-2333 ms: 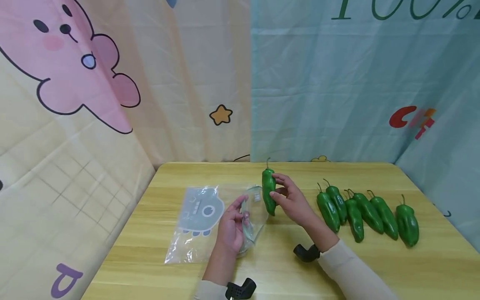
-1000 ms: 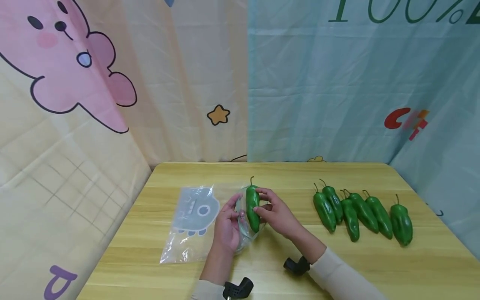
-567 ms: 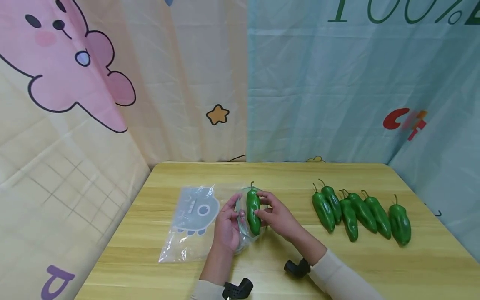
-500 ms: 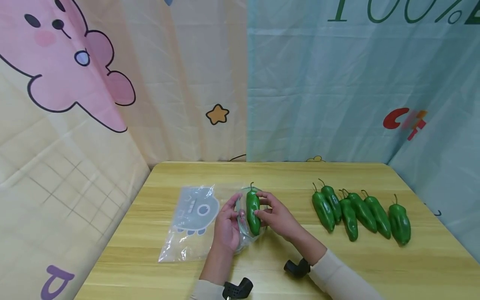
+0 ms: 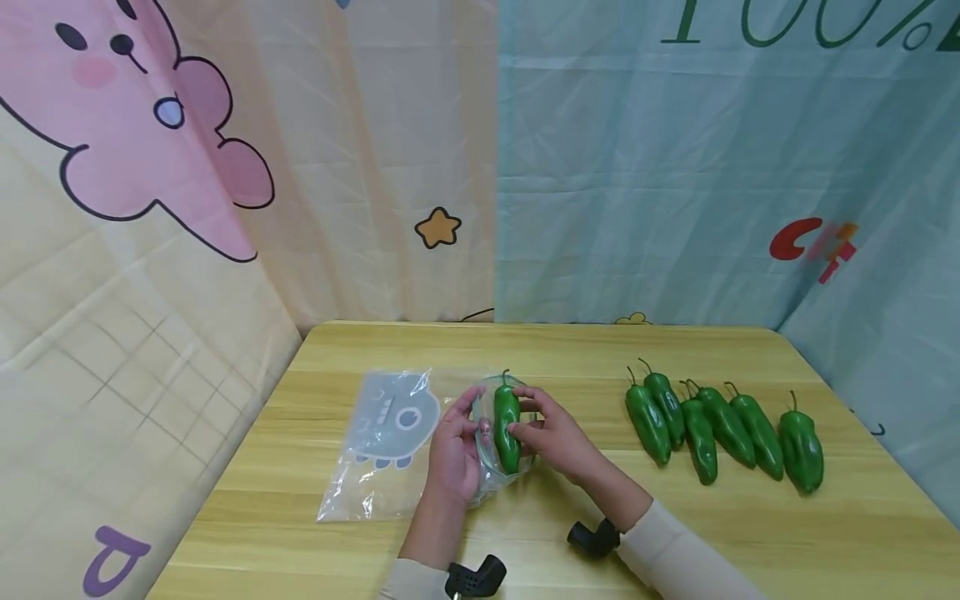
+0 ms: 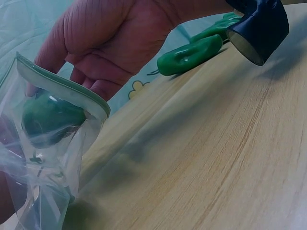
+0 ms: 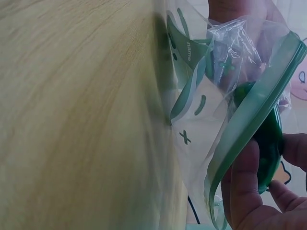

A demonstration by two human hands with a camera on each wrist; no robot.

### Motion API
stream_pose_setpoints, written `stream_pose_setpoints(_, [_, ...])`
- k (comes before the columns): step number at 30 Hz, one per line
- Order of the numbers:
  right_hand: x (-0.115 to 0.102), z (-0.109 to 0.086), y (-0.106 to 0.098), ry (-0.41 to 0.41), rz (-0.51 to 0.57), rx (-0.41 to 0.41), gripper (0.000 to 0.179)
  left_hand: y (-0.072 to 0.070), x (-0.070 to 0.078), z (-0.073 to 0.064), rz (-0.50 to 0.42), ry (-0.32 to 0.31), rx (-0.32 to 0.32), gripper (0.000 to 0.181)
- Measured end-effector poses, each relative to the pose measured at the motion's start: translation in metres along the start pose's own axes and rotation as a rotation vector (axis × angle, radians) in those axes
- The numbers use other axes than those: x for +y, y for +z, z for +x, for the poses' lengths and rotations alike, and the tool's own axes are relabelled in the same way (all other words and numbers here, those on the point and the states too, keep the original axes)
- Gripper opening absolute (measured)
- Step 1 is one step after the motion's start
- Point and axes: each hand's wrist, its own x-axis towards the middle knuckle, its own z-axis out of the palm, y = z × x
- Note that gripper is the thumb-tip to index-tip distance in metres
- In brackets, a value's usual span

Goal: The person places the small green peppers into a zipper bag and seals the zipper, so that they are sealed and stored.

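Observation:
My right hand (image 5: 558, 435) pinches a glossy green pepper (image 5: 507, 429), stem up, between thumb and fingers. Its lower end is inside the mouth of a clear zip bag (image 7: 194, 155), seen through the plastic in the wrist views. A green zip strip (image 7: 249, 122) edges that mouth. On the other side my left hand (image 5: 453, 458) holds the mouth apart, fingers curled at its rim. Part of the bag is hidden behind this hand. Clear plastic with a grey-blue cartoon creature print (image 5: 397, 417) lies flat on the table to the left.
Several more green peppers (image 5: 726, 425) lie in a loose row at the right of the wooden table (image 5: 570, 350). Printed curtains (image 5: 637, 167) hang at the back and sides. Each wrist wears a black camera mount (image 5: 595, 537).
My right hand has brought the pepper left and down, from beside the bag to its mouth, most of it early on. My left hand keeps its hold on the bag.

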Motion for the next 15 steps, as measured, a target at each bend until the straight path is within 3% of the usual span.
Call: stream_pose_setpoints(15, [-0.0054, -0.0021, 0.0027, 0.028, -0.008, 0.032, 0.053, 0.0007, 0.001, -0.0011, 0.019, -0.002, -0.005, 0.057])
